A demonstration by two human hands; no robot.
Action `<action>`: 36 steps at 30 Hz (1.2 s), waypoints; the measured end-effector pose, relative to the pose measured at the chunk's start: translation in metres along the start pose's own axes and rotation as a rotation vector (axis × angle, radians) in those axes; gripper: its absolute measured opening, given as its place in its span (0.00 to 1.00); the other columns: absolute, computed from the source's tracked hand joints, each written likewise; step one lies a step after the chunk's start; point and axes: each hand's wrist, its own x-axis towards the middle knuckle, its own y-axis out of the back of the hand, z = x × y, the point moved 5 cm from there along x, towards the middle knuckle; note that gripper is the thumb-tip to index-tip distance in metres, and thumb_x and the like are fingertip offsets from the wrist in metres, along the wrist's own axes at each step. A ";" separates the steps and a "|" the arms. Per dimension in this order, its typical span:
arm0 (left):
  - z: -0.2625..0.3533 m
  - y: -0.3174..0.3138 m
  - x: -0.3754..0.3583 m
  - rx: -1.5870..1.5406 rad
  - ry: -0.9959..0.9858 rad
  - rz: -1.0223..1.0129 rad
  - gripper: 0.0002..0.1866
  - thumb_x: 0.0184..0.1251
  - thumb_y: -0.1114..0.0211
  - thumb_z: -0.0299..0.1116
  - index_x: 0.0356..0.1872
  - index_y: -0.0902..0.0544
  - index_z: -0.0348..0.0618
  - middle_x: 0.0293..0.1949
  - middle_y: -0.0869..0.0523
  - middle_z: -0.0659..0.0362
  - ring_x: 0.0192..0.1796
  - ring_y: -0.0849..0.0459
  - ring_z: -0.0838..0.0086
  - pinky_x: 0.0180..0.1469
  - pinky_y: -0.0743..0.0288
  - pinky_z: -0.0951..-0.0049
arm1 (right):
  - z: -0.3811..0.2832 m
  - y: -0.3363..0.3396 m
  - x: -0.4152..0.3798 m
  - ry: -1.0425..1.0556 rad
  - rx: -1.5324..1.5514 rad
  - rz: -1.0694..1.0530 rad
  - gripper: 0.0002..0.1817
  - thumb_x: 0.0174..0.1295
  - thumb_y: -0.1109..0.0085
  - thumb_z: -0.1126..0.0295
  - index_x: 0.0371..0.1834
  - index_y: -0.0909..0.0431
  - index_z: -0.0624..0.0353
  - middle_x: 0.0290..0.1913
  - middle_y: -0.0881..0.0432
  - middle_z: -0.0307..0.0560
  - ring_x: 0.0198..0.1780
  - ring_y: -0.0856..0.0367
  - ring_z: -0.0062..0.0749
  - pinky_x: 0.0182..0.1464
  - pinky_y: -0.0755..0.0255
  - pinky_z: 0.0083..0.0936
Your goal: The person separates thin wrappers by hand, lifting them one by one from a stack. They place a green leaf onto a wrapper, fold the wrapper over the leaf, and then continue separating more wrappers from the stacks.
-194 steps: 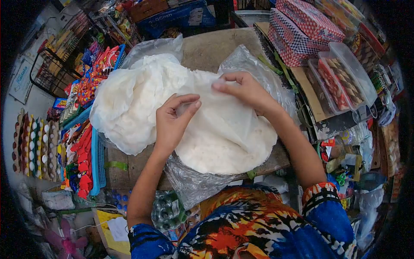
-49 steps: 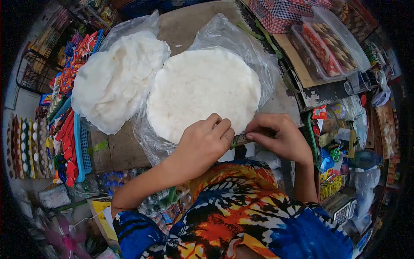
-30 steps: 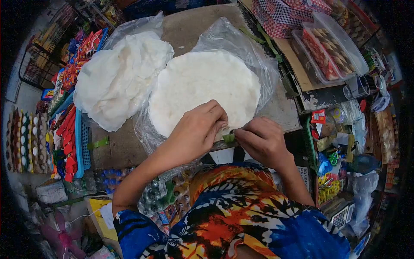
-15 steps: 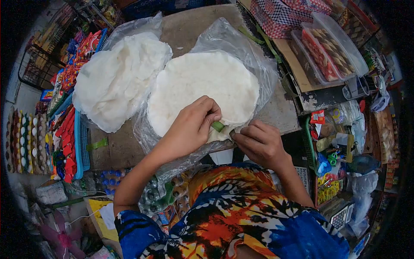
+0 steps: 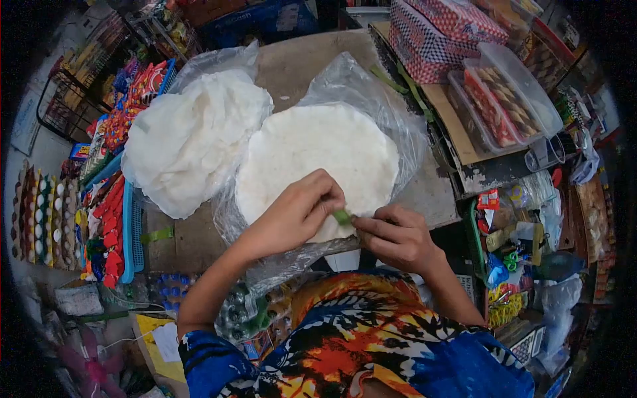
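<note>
A stack of thin, round white sheets (image 5: 318,152) lies on clear plastic on the table before me. Over its near edge, my left hand (image 5: 302,209) is closed, thumb and fingers pinching a short green strip (image 5: 342,216) that looks like leaf. The fingers of my right hand (image 5: 398,239) are bent together, their tips against the strip's right end; whether they also grip a sheet's edge is hidden. To the left sits a looser, crumpled heap of white sheets (image 5: 192,142), partly on plastic.
Another green strip (image 5: 157,234) lies at the table's left, beside a blue basket (image 5: 133,229) of packets. Clear tubs of rolled snacks (image 5: 494,99) and a checkered box (image 5: 438,46) stand back right. Egg trays (image 5: 46,215) are far left.
The sheet edge that was lifted between my hands now lies lower. My right fingertips have come in to the green strip. The whole view has shifted slightly, with things appearing lower.
</note>
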 end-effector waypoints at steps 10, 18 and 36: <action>0.013 0.002 0.008 0.233 -0.119 -0.046 0.15 0.55 0.30 0.35 0.37 0.21 0.36 0.37 0.22 0.53 0.41 0.20 0.60 0.42 0.26 0.67 | 0.010 0.008 0.016 -0.053 0.006 0.025 0.11 0.43 0.37 0.74 0.30 0.26 0.60 0.42 0.18 0.41 0.37 0.22 0.34 0.33 0.24 0.28; 0.033 0.019 0.018 0.373 -0.144 0.078 0.07 0.59 0.36 0.28 0.34 0.22 0.35 0.37 0.19 0.53 0.33 0.17 0.59 0.34 0.24 0.68 | 0.011 0.015 0.020 -0.184 0.109 -0.026 0.09 0.44 0.35 0.77 0.25 0.27 0.59 0.37 0.17 0.40 0.34 0.23 0.36 0.31 0.26 0.27; -0.058 0.116 0.047 0.335 0.028 0.548 0.08 0.59 0.35 0.27 0.32 0.19 0.30 0.35 0.19 0.51 0.33 0.19 0.62 0.35 0.26 0.69 | 0.018 -0.005 0.017 -0.166 0.128 -0.176 0.07 0.47 0.38 0.76 0.26 0.28 0.60 0.30 0.23 0.43 0.35 0.25 0.39 0.32 0.27 0.32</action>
